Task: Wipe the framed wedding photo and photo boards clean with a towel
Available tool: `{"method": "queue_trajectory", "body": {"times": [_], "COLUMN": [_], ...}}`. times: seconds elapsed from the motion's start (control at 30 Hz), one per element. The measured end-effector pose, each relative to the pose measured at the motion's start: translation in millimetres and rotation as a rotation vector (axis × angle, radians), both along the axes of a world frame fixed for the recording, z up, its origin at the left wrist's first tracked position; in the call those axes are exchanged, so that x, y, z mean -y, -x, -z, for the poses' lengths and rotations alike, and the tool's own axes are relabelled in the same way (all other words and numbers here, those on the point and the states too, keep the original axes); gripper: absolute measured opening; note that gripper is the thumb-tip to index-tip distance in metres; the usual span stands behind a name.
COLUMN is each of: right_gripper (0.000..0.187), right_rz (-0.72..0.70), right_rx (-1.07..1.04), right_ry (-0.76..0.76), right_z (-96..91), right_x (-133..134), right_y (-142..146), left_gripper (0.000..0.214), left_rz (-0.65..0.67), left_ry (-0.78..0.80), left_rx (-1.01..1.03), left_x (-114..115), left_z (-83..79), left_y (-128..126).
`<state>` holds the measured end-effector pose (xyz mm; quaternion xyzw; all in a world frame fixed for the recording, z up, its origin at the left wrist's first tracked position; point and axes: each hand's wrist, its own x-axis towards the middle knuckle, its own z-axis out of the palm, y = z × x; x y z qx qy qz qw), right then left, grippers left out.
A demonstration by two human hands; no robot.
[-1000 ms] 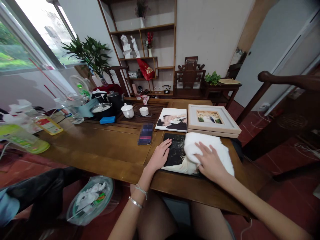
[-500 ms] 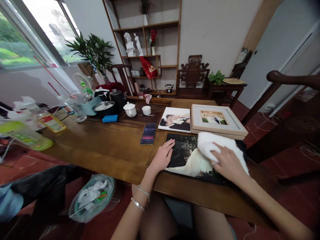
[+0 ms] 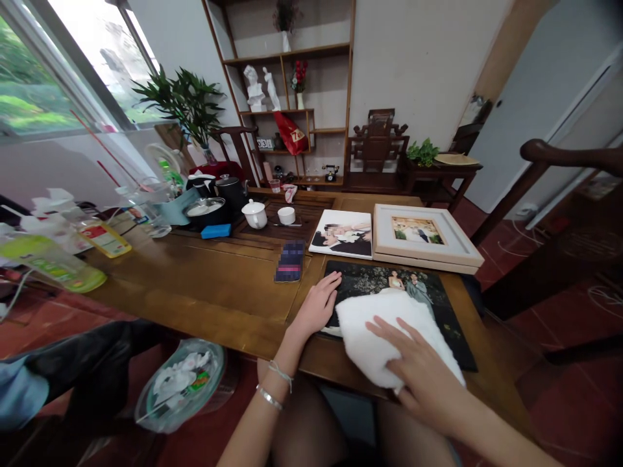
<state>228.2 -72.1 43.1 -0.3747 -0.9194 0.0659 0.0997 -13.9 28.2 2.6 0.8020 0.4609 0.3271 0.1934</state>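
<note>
A dark photo panel [image 3: 450, 318] showing a couple lies on the wooden table in front of me. My left hand [image 3: 318, 301] rests flat on its left edge, fingers stretched out and holding nothing. Over the lower part of the panel, a folded white towel [image 3: 363, 318] hides much of the picture and hangs past its near edge. My right hand [image 3: 409, 366] presses down on this towel and holds it, the index and middle fingers spread over its top. Just beyond the panel are a white-edged photo print [image 3: 341, 233] and a light wooden picture frame [image 3: 426, 259].
A phone [image 3: 289, 261] lies left of the panel. Farther back stand a white lidded cup [image 3: 254, 214], a small white cup [image 3: 287, 215] and a blue sponge [image 3: 216, 231]. Bottles [image 3: 53, 259] crowd the left end. A lined bin [image 3: 180, 383] is below; a chair [image 3: 540, 155] stands right.
My right hand has drawn the towel toward me and to the left, down over the panel's near edge. The couple in the picture now shows. My left hand has stayed in place.
</note>
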Motion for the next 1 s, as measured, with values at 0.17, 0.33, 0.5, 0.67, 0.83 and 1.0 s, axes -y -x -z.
{"method": "queue_trajectory", "body": {"times": [0.17,0.33,0.5,0.67,0.83,1.0], "right_gripper": [0.033,0.036,0.033,0.021,0.033,0.037], "right_rz": [0.346,0.582,0.355,0.129,0.208,0.423], "right_rx": [0.118,0.272,0.183,0.067,0.034,0.122], "right_ry": [-0.196,-0.248,-0.089,-0.083,-0.049,-0.147], "right_z": [6.7,-1.3,-3.9,5.6,-5.2,-12.0], "right_x": [-29.7,-55.6,-25.4,14.8,-12.5,-56.6], "right_y": [-61.5,-47.7,34.7,65.8,33.5,14.0], "left_gripper": [0.038,0.037,0.038,0.041,0.040,0.038], "left_rz": [-0.010,-0.006,-0.013,0.035,0.006,-0.006], "left_ry": [-0.014,-0.022,0.001,0.030,0.005,-0.002], "left_rx": [0.005,0.010,0.012,0.025,0.042,0.044], "left_x": [-0.2,-1.5,-1.9,-1.8,-2.4,-2.0], "left_z": [0.9,1.6,0.4,-1.3,0.8,0.8], "left_y": [-1.3,-1.8,-1.1,1.2,-0.4,-2.9]}}
